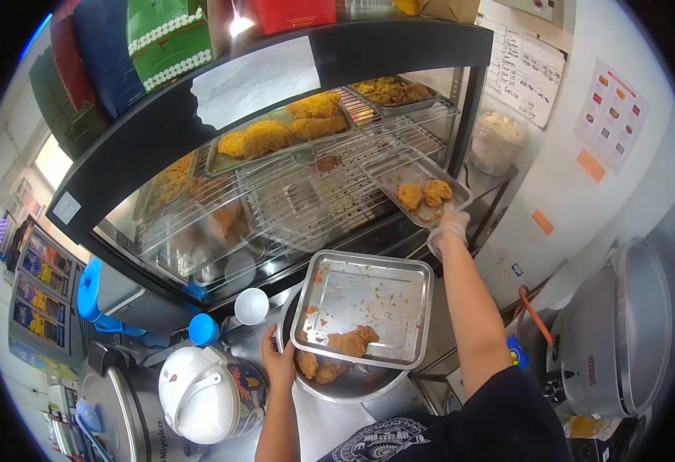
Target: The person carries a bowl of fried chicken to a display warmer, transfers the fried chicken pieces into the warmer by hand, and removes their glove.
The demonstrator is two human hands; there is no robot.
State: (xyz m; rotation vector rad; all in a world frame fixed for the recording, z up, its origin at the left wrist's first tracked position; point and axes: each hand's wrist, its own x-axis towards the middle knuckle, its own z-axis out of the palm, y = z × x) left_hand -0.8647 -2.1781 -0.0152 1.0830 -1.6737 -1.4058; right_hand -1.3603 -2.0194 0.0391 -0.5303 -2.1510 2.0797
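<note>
My right hand [451,225], in a clear plastic glove, reaches over the front edge of a metal tray [387,175] in the display cabinet. Its fingers close at a piece of fried chicken [437,192]; another piece [410,195] lies beside it. My bare left hand [278,358] grips the rim of a round metal bowl [360,394]. Across this bowl rests a shallow rectangular tray [368,289] with crumbs and one chicken piece [354,341]. More fried chicken [318,369] shows in the bowl, partly hidden under the tray.
Further trays of fried chicken [264,137] fill the wire racks [307,192]. Left of the bowl stand a white cup [251,306], a blue cup [203,329], a white lidded jug [199,393] and a rice cooker [114,412]. A large metal pot [614,331] is at right.
</note>
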